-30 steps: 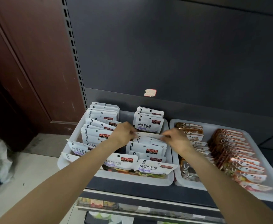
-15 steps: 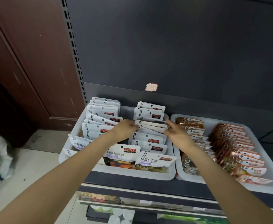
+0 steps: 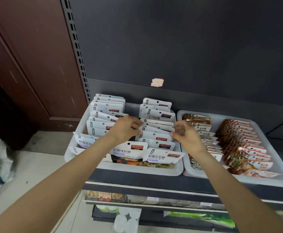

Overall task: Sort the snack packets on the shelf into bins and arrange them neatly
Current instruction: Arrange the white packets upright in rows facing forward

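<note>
**Both hands squaring up the middle row of white packets**

The left hand (image 3: 125,130) and the right hand (image 3: 184,134) had reached into the left bin (image 3: 137,171), one at each end of the middle row of white packets (image 3: 156,132). The left fingers were curled, with thumb and fingertips nipping the left edge of a packet near the row's centre. The right fingers were curled too, thumb and forefinger meeting at that packet's right edge, though whether they truly gripped it or only touched it could not be told. Holding a packet by both ends would let the person stand it straight and in line with its neighbours, which seemed to be the step in hand.

The bin sat on the shelf (image 3: 137,181) against the dark back panel (image 3: 187,47). Its left row of white packets (image 3: 106,115) stood leaning back, tops overlapping. Across the front, two packets with fruit pictures (image 3: 145,157) lay facing forward, not yet filed into a row, and one more white packet (image 3: 85,142) leaned at the front left corner.

The right bin (image 3: 271,180) touched the left one and held two rows of orange-brown packets (image 3: 238,142), shingled neatly, so that kind looked sorted. A torn label (image 3: 157,82) clung to the shelf's back ledge
</note>
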Demonstrator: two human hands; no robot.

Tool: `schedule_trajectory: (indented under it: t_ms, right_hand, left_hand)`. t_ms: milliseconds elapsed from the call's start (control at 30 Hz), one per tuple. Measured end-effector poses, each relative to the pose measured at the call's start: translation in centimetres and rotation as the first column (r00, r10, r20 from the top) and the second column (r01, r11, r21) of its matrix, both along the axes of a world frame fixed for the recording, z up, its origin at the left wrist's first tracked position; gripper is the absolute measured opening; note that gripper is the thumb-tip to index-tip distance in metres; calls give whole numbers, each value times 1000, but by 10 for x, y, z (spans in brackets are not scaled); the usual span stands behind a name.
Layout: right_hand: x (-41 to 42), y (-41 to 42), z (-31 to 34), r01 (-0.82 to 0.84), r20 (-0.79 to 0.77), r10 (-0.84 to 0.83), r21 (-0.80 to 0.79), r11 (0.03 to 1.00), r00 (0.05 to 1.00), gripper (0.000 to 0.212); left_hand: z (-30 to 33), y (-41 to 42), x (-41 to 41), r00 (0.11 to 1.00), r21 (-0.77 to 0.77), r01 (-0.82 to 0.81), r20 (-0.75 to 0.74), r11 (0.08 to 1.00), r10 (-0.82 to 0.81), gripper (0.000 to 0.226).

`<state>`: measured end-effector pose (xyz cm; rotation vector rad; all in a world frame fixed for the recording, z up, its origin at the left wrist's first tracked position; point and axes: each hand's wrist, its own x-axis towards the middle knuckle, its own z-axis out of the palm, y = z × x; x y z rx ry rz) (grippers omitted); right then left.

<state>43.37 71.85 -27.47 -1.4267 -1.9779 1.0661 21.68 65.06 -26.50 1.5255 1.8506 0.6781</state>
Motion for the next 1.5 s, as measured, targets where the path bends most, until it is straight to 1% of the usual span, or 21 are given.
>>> schedule_trajectory:
  t_ms: [100, 267, 333, 433, 500, 567, 667, 700, 767, 867, 933, 1033, 1100, 1133, 1200, 1233, 1300, 1367, 1400, 1433, 1500]
  right_hand:
    - [-2, -2, -1, -10, 16, 10, 25, 1000, 1000, 25]
    - [-5, -1, -4, -8, 168, -20, 162, 987, 986, 9]
    - [-6, -1, -1, 28, 165, -66, 224, 974, 984, 4]
    - [-6, -8, 2, 64, 89, -100, 343, 937, 991, 2]
    - [-2, -13, -1, 31, 105, -62, 274, 961, 993, 6]
    - [2, -17, -1, -5, 138, -11, 114, 994, 990, 21]
    - [7, -19, 3, -14, 55, 16, -42, 999, 998, 42]
    - [8, -20, 5, -21, 16, 22, -68, 997, 1000, 43]
    - [8, -21, 9, -44, -32, 40, -111, 993, 999, 40]
    - [-2, -20, 12, -63, -51, 54, -215, 975, 997, 46]
    - [-7, -20, 10, -59, -38, 51, -237, 970, 998, 53]
    - [-8, -21, 11, -59, -72, 43, -236, 970, 996, 47]
    - [-3, -24, 14, -42, -128, 11, -246, 968, 992, 43]
    - [1, -25, 14, -13, -112, -13, -229, 973, 994, 43]
    - [8, -27, 11, 41, -4, -42, -135, 990, 999, 43]
    - [12, -29, 9, 38, 40, -35, -69, 997, 999, 37]
    - [18, -37, 6, -23, 84, 19, 51, 998, 996, 23]
    - [20, -47, 7, -130, 109, 120, 89, 988, 987, 22]
    - [19, -51, 6, -191, 132, 178, 94, 977, 975, 23]
    - [16, -55, 7, -241, 156, 223, 105, 965, 962, 22]
    - [8, -59, 5, -249, 198, 216, 163, 955, 956, 16]
  left_hand:
    - [-2, -2, 2, 999, 32, 48, -28, 998, -47, 38]
    - [-5, 0, 9, 991, 86, 72, -121, 994, -61, 23]
    - [-3, 1, 11, 989, 165, 60, -140, 984, -37, 21]
    - [-1, -4, 10, 992, 279, 15, -127, 960, 21, 15]
    - [-3, -7, 8, 992, 217, 56, -118, 975, -31, 18]
    - [-4, -10, 5, 996, 81, 66, -61, 995, -61, 25]
    - [3, -10, 4, 997, 31, -57, 46, 998, 55, 46]
    - [7, -9, 5, 995, 22, -87, 57, 996, 86, 50]
    - [12, -8, 11, 992, -50, -63, 107, 997, 68, 49]
    - [13, -6, 17, 959, -178, 13, 282, 984, 38, 52]
    - [10, -4, 16, 940, -197, 70, 340, 978, 1, 60]
    - [10, -7, 12, 926, -212, 149, 373, 966, -61, 70]
    - [13, -10, 10, 924, -185, 136, 377, 973, -58, 64]
    - [14, -12, 10, 945, -142, 106, 323, 984, -55, 56]
    - [15, -17, 8, 997, -25, 31, 71, 999, -29, 41]
    - [14, -21, 5, 999, 24, 20, -41, 1000, -19, 35]
    - [13, -32, -4, 987, 30, 93, -137, 995, -88, 27]
    - [13, -44, -12, 951, -70, 210, -215, 975, -220, 24]
    - [14, -48, -14, 919, -117, 241, -292, 964, -265, 21]
    - [14, -50, -15, 880, -137, 246, -384, 959, -281, 19]
    - [15, -54, -15, 800, -132, 229, -538, 964, -264, 20]
